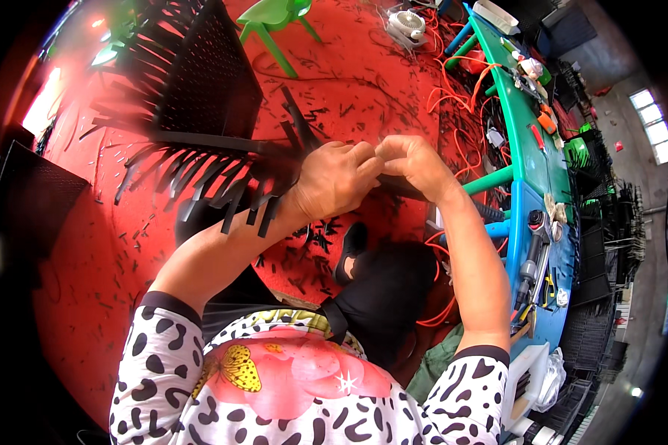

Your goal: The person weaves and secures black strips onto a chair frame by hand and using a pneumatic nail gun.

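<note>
In front of my lap, a black woven piece (pixel 211 96) like a basket bristles with loose flat strips (pixel 215 167) along its lower edge. My left hand (pixel 338 180) is closed at the right end of these strips, its fingers pinched on the dark edge. Several strip ends stick out past my left wrist. My right hand (pixel 416 165) is closed too, its thumb and fingertips meeting those of my left hand. Whatever lies between the right fingertips is hidden; a dark band shows just beneath them.
Black cut scraps (pixel 364 96) litter the red floor. A green chair (pixel 263 22) stands ahead, and a small white fan (pixel 408 24) sits near orange cables (pixel 460 133). To the right, a green table (pixel 523 133) and a blue table (pixel 531 311) carry tools, including a power tool (pixel 531 259).
</note>
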Demonstrator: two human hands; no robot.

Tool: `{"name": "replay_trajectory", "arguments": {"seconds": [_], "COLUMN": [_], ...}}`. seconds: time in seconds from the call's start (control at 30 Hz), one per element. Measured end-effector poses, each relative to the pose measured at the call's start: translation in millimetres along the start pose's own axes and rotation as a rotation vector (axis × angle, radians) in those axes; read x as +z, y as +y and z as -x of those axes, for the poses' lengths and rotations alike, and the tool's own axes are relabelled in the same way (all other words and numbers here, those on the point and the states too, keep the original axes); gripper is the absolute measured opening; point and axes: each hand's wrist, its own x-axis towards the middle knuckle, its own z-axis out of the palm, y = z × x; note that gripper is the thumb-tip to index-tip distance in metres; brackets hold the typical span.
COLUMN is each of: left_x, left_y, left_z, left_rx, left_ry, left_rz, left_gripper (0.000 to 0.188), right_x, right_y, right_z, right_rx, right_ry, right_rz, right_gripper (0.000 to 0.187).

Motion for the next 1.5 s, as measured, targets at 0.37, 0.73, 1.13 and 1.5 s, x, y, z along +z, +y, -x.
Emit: {"name": "replay_trajectory", "arguments": {"seconds": [0.37,0.73,1.13,1.5], "left_x": [0.9,3.7,1.2,-2.2], "left_y": [-1.4,-0.9,-3.2,-5.9], "left_z": [-2.6,0.6,-6.9,-19.4], "left_rx": [-0.005,0.016,-0.013,-0.087], "left_ry": [-0.001,0.045,-0.007,-0.121], "left_rz": [-0.005,0.026,0.01,0.06], "left_gripper": [0.033,0.026,0.02,0.013], "right_x": [-7.3,-6.6,8.9,16.5], "right_y": [-6.6,0.0,-1.7,15.0], "right_z": [0.7,2.3,15.4,48.8], "right_rx": [0.07,0.047,-0.229,-0.536], "right_ry": [-0.081,-0.064,0.335,0.476], "right_rz": [-0.084,-0.046,0.361,0.974], "right_gripper": [0.006,0.012,0.008,0.038]}}
